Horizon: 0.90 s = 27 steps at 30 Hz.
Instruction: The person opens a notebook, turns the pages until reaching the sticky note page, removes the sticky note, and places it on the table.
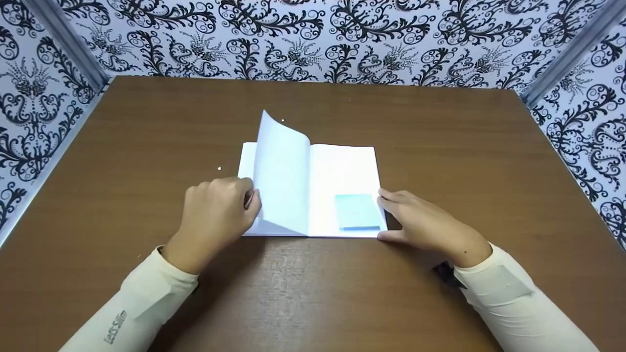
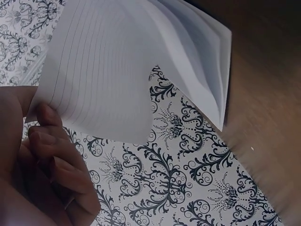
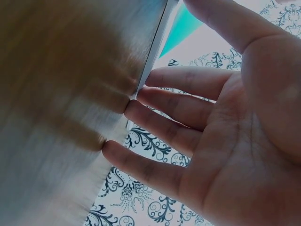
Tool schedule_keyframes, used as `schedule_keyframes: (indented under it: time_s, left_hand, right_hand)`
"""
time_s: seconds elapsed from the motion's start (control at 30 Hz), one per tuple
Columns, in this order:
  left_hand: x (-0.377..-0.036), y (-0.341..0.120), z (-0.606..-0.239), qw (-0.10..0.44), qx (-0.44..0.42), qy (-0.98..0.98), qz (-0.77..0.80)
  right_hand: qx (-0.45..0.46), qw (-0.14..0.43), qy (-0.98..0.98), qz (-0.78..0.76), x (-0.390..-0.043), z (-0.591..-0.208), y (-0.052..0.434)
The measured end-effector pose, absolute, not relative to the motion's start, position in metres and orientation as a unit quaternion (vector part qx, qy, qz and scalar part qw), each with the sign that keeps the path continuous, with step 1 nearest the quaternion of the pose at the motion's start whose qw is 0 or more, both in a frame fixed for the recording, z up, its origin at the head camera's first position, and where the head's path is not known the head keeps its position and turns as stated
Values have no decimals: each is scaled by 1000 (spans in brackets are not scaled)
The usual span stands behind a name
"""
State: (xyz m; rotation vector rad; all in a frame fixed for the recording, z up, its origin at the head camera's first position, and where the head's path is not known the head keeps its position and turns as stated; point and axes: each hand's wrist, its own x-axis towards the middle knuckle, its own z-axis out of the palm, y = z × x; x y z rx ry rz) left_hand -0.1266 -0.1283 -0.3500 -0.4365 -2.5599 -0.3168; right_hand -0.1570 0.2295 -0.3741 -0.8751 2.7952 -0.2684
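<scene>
An open white notebook lies in the middle of the brown table. My left hand pinches the lower edge of a lined page and holds it lifted and curved above the left side. In the left wrist view the fingers grip that page by its corner. A light blue sticky note is stuck on the right page. With straight fingers, my right hand rests against the notebook's lower right edge. The right wrist view shows its palm open, beside the notebook edge and the sticky note.
Walls with black-and-white patterned paper enclose the table at the back and on both sides. Bare table surface surrounds the notebook. A few tiny white specks lie on the wood left of it.
</scene>
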Motion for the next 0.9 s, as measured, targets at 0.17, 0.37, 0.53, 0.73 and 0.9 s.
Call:
schedule_keyframes:
  time_s: [0.17, 0.37, 0.53, 0.73, 0.9]
  left_hand:
    - [-126, -132, -350, 231, -156, -955, -105]
    - [-127, -137, -350, 189, -144, -968, -85]
    - [-130, -139, -356, 169, -145, -973, -58]
    - [-134, -141, -362, 144, -154, -977, -31]
    - [-134, -141, -366, 141, -161, -976, -28]
  right_hand:
    - [-293, 102, 946, -90, -157, -374, 229]
    - [-292, 104, 946, -93, -157, -373, 229]
    - [-291, 107, 946, -93, -157, -373, 229]
    - [-286, 105, 948, -90, -156, -372, 228]
    - [-291, 98, 948, -89, -156, -373, 229]
